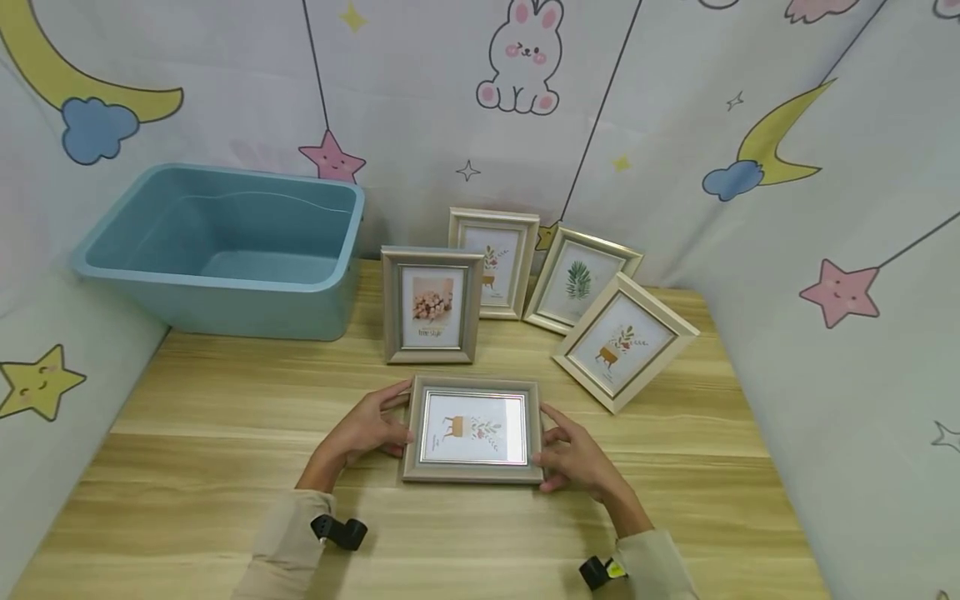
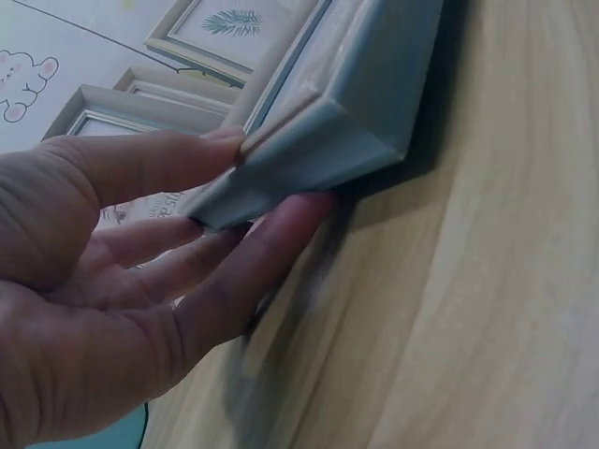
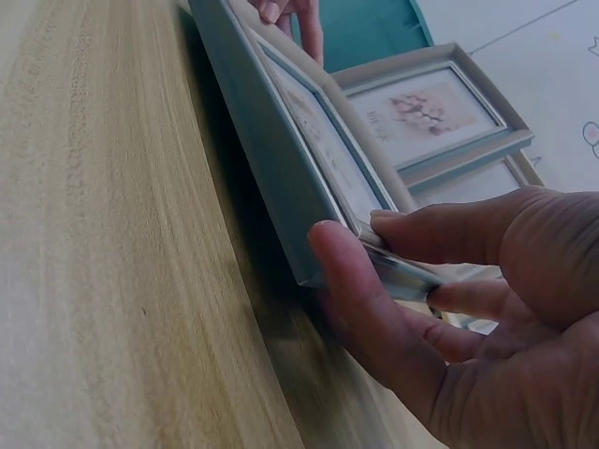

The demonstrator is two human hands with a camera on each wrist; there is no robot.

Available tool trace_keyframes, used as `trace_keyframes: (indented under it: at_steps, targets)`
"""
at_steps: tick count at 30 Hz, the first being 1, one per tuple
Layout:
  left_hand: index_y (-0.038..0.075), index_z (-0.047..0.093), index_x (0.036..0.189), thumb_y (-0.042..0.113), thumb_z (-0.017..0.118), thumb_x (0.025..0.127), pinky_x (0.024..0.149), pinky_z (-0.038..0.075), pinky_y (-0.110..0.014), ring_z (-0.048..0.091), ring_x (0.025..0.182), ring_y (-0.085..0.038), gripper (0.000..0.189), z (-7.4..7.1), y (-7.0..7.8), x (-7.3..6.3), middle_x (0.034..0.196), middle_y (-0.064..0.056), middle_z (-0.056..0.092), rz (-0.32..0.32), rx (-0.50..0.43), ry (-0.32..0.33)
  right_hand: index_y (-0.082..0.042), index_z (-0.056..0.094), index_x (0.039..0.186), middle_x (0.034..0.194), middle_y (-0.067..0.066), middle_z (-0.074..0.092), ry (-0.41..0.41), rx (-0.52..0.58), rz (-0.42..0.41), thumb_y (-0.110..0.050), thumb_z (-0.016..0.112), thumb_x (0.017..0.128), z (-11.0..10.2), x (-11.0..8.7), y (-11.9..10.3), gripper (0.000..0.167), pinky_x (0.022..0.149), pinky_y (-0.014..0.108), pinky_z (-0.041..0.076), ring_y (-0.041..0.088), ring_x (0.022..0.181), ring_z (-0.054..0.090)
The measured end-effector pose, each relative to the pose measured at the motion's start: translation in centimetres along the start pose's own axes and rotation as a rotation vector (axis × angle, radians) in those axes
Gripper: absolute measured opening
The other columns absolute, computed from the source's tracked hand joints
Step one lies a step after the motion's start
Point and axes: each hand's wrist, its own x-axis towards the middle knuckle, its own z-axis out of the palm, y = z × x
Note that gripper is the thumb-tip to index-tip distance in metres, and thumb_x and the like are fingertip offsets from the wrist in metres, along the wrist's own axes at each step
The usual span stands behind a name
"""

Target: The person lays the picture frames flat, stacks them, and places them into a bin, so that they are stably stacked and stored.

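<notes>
A beige-grey picture frame (image 1: 474,477) lies on its side, face up, near the middle of the table, slightly raised off the wood in both wrist views. Its print shows a plant in an orange pot. My left hand (image 1: 367,427) grips the left end, thumb on the rim and fingers beneath the edge (image 2: 281,182). At the opposite end my right hand (image 1: 581,457) holds the frame the same way, with thumb and fingers about the corner (image 3: 323,253). Just behind stands a picture frame with a flower print (image 1: 432,312).
A blue-green plastic tub (image 1: 255,312) stands at the back left. Behind to the right are a cream frame (image 1: 495,312), a leaf-print frame (image 1: 546,310) and a tilted potted-plant frame (image 1: 652,362). A patterned cloth (image 1: 420,100) hangs behind the wooden table (image 1: 450,542).
</notes>
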Motion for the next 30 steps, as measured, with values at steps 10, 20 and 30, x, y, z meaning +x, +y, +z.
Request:
trace_keyframes:
  at_steps: [10, 20, 30]
  targets:
    - [-0.007, 0.029, 0.153, -0.017, 0.067, 0.079, 0.065, 0.062, -0.041, 0.069, 0.072, -0.019, 0.084, 1.0, 0.9, 0.0, 0.153, -0.035, 0.034, -0.055, 0.096, 0.096, -0.006, 0.025, 0.158, 0.103, 0.018, 0.055, 0.076, -0.11, 0.006, 0.005, 0.071, 0.086, 0.7, 0.1, -0.5, 0.086, 0.053, 0.04, 0.06, 0.016, 0.059, 0.059]
    - [-0.01, 0.042, 0.146, -0.016, 0.07, 0.075, 0.061, 0.061, -0.037, 0.071, 0.067, -0.022, 0.076, 1.9, 1.1, -0.4, 0.089, -0.027, 0.073, -0.109, 0.223, 0.23, -0.002, 0.04, 0.151, 0.085, 0.014, 0.068, 0.221, -0.329, 0.01, 0.001, 0.077, 0.083, 2.0, 0.3, -1.2, 0.078, 0.051, 0.036, 0.059, 0.015, 0.053, 0.063]
    - [-0.003, 0.058, 0.136, -0.006, 0.073, 0.07, 0.058, 0.047, -0.025, 0.052, 0.058, -0.014, 0.068, 2.6, 1.5, -0.6, 0.128, -0.031, 0.062, -0.092, 0.522, 0.352, 0.001, 0.045, 0.147, 0.1, 0.015, 0.06, 0.259, -0.336, 0.009, 0.007, 0.077, 0.08, 2.5, 0.4, -1.1, 0.074, 0.05, 0.034, 0.059, 0.016, 0.057, 0.061]
